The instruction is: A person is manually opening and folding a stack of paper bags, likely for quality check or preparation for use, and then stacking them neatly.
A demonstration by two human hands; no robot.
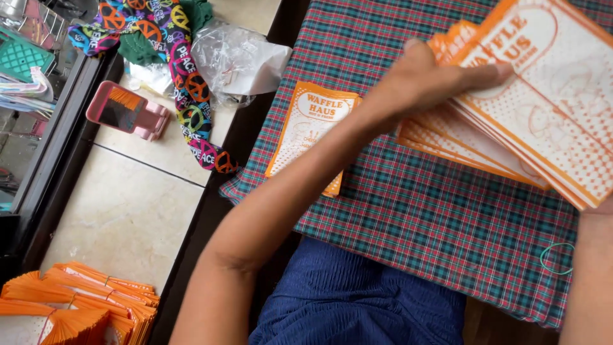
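Our left hand (440, 80) lies flat, fingers together, pressing on the fanned stack of orange bags (543, 121) at the cloth's (421, 211) upper right. Our right hand (600, 207) props the stack's lower edge; we cannot tell its grip. One bag (313, 131) lies apart, left, near the cloth's edge, open plaid below.
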